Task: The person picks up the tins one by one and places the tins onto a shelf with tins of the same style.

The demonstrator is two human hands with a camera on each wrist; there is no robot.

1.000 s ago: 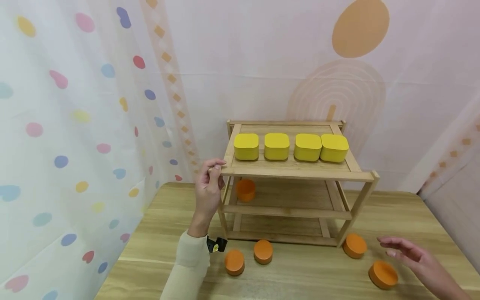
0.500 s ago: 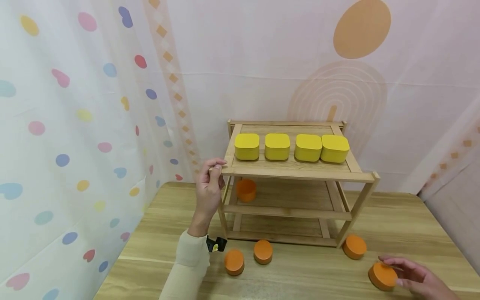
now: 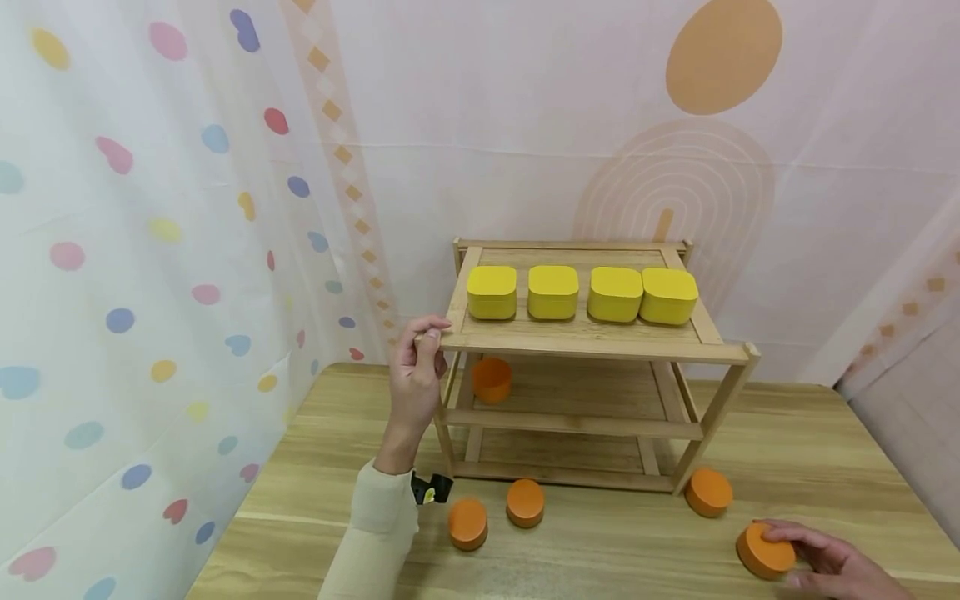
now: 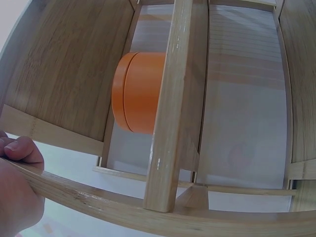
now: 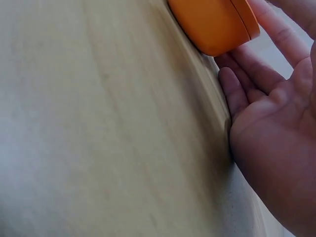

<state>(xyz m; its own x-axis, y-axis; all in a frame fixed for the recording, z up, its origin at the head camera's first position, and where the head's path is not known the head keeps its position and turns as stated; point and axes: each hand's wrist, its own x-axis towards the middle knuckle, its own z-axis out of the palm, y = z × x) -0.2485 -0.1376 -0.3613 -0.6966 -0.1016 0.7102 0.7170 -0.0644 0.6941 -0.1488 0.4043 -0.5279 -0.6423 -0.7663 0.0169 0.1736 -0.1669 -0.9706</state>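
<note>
My left hand (image 3: 414,383) grips the front left corner of a wooden three-tier shelf (image 3: 585,344), thumb at the front and fingers over the edge. In the left wrist view that hand shows at the lower left, holding the frame. At the lower right of the head view, my right hand (image 3: 843,568) has its fingers round an orange round lidded box (image 3: 761,552) standing on the table. The right wrist view shows the lower fingers and palm edge low beside this box (image 5: 212,24), against the tabletop. Another orange round box (image 3: 491,381) sits on the middle tier's left end.
Several yellow square boxes (image 3: 552,293) stand in a row on the top tier. Orange round boxes lie on the wooden table (image 3: 315,500) before the shelf: one (image 3: 468,525) and another (image 3: 525,503) at left, one (image 3: 708,492) by the right leg. A patterned curtain (image 3: 480,192) hangs behind.
My right hand has come down and left onto the nearest orange round box, its fingers now at the lid. My left hand stays on the shelf corner.
</note>
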